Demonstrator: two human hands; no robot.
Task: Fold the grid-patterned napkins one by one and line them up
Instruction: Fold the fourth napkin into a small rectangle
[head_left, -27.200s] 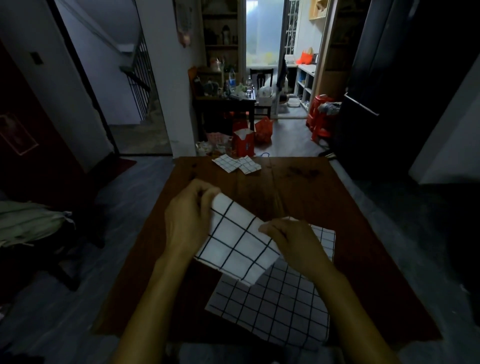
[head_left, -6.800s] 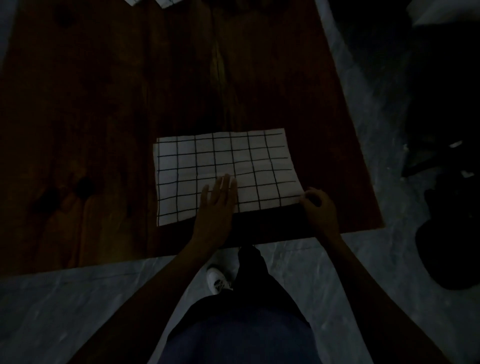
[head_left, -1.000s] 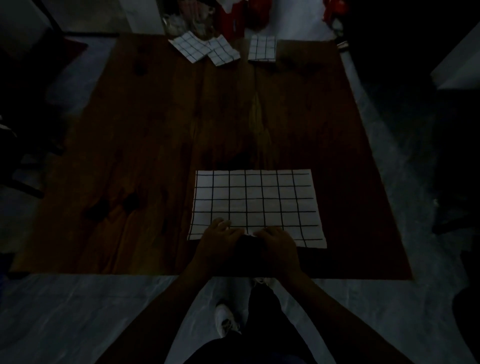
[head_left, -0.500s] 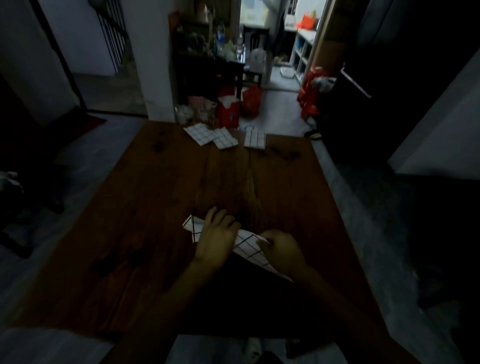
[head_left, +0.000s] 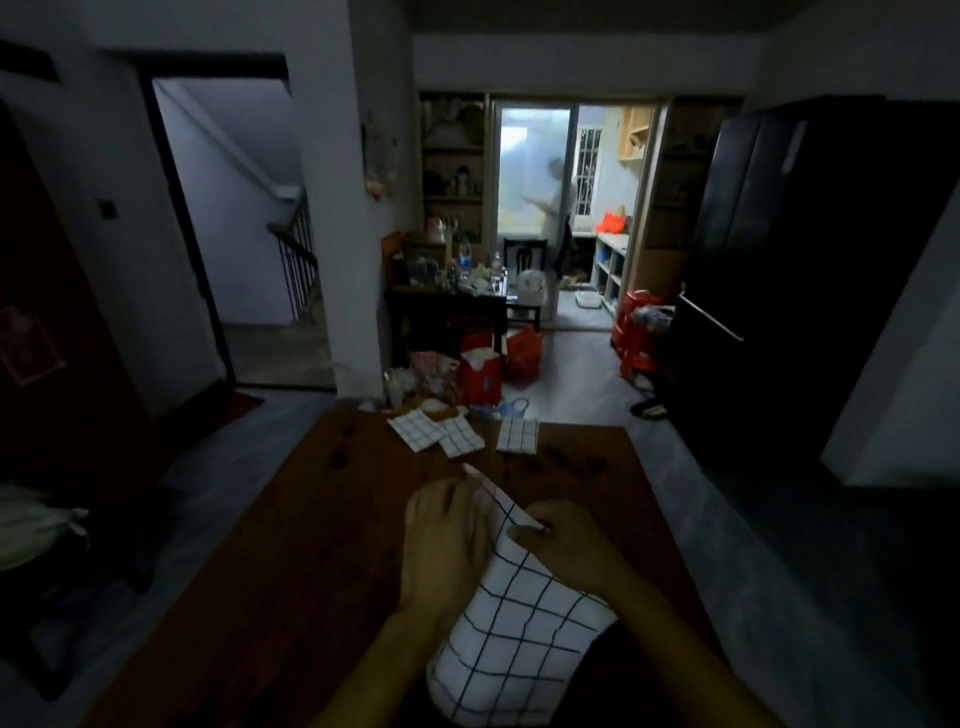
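- Red bag (head_left: 480, 376) on the floor beyond the table (head_left: 291, 571): I see pale contents at its mouth (too dim to identify).
- Three folded napkins (head_left: 457, 437) lie along the far edge.
- Left hand (head_left: 444, 540) and right hand (head_left: 569, 543), both raised, pinch the top of the grid napkin (head_left: 514, 639), which hangs over the near edge.

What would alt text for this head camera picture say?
Two bare hands, left hand and right hand, hold a grid-patterned napkin above a dark wooden table. Three folded napkins lie at the table's far edge, in a dim cluttered room.
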